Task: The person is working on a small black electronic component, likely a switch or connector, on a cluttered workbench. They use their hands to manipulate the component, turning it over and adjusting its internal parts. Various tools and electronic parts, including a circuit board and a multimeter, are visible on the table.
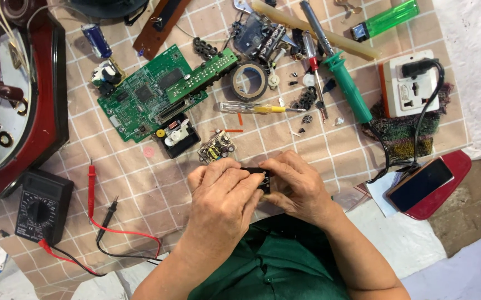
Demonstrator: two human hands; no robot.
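Note:
Both hands meet over the checked cloth in front of my green shirt. My left hand (221, 194) and my right hand (296, 186) together grip a small black component (256, 172), mostly hidden by the fingers. Just beyond the fingertips lies a small circuit board with a yellow coil (216, 146). A black part with a white lever (177, 135) sits beside it.
A large green circuit board (146, 94), tape roll (249, 81), yellow-handled screwdriver (254, 108), green soldering iron (343, 75) and white socket block (409, 86) lie beyond. A black multimeter (41, 206) with red and black probes is at left, a phone (419, 183) at right.

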